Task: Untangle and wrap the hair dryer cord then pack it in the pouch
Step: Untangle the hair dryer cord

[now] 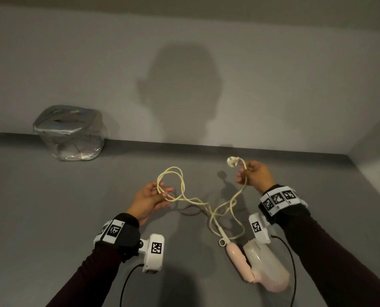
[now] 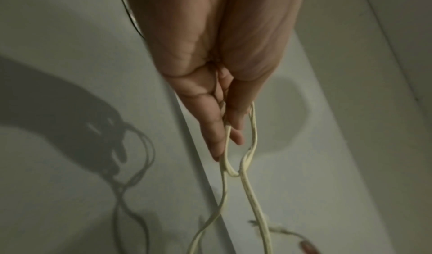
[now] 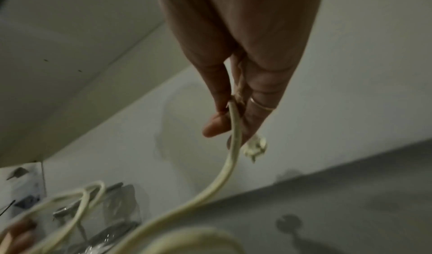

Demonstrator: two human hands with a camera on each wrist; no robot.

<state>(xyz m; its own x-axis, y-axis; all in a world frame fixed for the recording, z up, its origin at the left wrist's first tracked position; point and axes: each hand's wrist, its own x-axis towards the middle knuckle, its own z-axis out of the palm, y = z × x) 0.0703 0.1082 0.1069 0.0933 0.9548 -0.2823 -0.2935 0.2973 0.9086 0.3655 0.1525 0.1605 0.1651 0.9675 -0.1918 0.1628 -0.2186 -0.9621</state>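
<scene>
A pink and white hair dryer lies on the grey surface near my right forearm. Its cream cord runs up from the handle in tangled loops. My left hand pinches a loop of the cord above the surface. My right hand pinches the cord just below the white plug, which sticks up to the left of the fingers; the plug also shows past the fingertips in the right wrist view. The clear pouch with a silver zip top stands at the back left against the wall.
A grey wall rises behind the surface, and a side wall closes it on the right. Black cables trail from the wrist cameras beside the dryer. The grey surface lies bare between my left hand and the pouch.
</scene>
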